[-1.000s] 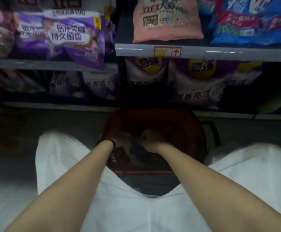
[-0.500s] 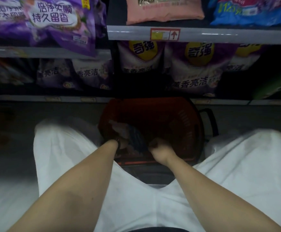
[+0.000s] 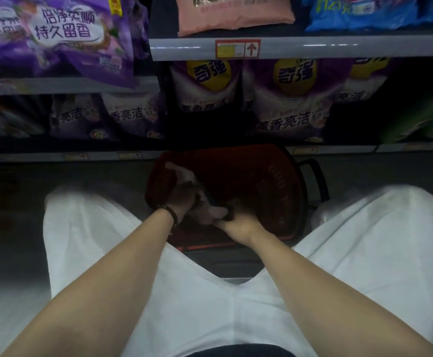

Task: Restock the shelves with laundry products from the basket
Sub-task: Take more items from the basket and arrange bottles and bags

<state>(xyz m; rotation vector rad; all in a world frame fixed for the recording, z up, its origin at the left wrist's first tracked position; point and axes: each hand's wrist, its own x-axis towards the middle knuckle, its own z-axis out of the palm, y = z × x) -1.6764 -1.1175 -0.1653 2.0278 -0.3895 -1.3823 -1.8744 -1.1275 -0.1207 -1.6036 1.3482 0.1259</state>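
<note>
A dark red plastic basket (image 3: 269, 181) stands on the floor between my knees, below the shelves. Both hands reach into its near left part. My left hand (image 3: 184, 199), with a dark bracelet at the wrist, grips a pale laundry bag (image 3: 211, 211) from the left. My right hand (image 3: 236, 220) is closed on the same bag's near right end. The bag is dim and partly hidden by my fingers. Its far corner shows near the basket's left rim.
Shelves face me: purple detergent bags (image 3: 63, 34) upper left, a pink bag (image 3: 233, 14) and blue bags (image 3: 375, 11) upper right, purple bags with yellow logos (image 3: 292, 99) lower down, a green pack (image 3: 421, 122) at right. My white-trousered legs (image 3: 365, 240) flank the basket.
The view has tilted down, so the shelves sit higher in frame. Both hands have closed on the pale bag and raised it slightly toward the basket's left side.
</note>
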